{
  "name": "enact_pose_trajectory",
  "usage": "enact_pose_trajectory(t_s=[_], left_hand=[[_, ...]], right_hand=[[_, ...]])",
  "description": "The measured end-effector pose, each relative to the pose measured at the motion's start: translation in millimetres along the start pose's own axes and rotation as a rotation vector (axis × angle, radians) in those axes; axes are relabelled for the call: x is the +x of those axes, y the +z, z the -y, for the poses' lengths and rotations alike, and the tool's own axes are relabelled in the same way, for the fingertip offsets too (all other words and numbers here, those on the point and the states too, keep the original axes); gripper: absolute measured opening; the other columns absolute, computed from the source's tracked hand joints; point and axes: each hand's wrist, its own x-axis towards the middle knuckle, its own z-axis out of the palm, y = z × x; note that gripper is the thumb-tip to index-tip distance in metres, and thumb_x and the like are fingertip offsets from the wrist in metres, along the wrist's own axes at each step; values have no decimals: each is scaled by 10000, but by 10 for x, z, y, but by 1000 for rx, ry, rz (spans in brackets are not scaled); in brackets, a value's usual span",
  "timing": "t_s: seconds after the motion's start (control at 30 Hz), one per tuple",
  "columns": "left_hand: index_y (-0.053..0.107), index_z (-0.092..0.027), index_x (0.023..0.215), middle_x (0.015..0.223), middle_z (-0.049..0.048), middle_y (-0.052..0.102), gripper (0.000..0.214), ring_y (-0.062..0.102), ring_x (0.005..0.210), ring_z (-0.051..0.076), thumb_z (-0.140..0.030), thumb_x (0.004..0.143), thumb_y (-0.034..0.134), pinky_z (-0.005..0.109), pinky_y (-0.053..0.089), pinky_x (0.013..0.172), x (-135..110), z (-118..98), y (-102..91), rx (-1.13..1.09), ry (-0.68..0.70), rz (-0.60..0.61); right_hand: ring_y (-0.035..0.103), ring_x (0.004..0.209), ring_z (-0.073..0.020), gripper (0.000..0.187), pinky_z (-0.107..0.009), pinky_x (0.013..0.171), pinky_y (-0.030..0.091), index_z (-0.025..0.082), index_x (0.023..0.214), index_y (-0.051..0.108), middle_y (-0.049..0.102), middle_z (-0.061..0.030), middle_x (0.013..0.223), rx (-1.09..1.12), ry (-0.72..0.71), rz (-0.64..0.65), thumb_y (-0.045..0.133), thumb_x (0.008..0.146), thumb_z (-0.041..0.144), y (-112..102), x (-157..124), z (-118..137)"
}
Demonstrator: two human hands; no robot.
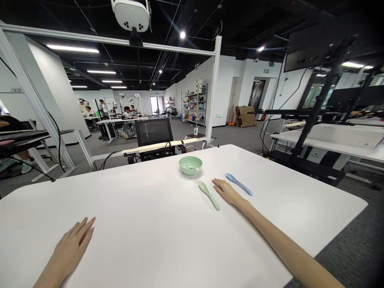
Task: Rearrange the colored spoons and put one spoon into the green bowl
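Observation:
My right hand (pixel 227 191) lies flat on the white table (pixel 156 224), fingers stretched out, holding nothing. It rests between a green spoon (pixel 209 195) on its left and a blue spoon (pixel 239 184) on its right, close to both. A pale green bowl (pixel 190 165) stands just beyond the green spoon, near the table's far edge. My left hand (pixel 73 244) lies palm down at the near left of the table, fingers extended and empty.
A black office chair (pixel 153 134) stands behind the table's far edge, inside an aluminium frame (pixel 213 92). Desks with monitor stands (pixel 327 140) fill the right side. Several people sit at desks far back on the left.

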Motion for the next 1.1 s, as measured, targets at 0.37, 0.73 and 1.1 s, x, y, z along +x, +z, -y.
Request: enact_pose_trajectory(t_s=[0.37, 0.73, 1.1], left_hand=[[681, -207, 1413, 1525, 115, 648, 708, 544, 1462, 380, -581, 919, 338, 555, 504, 1159, 6, -6, -18, -20, -18, 33], [653, -152, 1443, 1549, 143, 615, 754, 528, 1475, 388, -576, 934, 293, 552, 457, 1205, -10, -91, -85, 2, -9, 58], [673, -189, 1424, 1536, 120, 634, 714, 542, 1465, 374, -558, 950, 287, 546, 475, 1186, -27, -135, -92, 15, -14, 34]], right_hand=[[540, 1443, -307, 446, -432, 1222, 379, 112, 1387, 684, 618, -194, 1510, -20, 16, -6, 440, 1047, 264, -35, 17, 53], [696, 1118, -230, 341, -257, 959, 455, 136, 1224, 776, 783, -140, 1211, -205, 27, 72, 499, 1042, 217, -604, 1098, 961], [748, 816, -237, 135, -269, 748, 516, 115, 920, 839, 810, -138, 837, -242, 176, 244, 725, 873, 172, -470, 1521, 1360]])
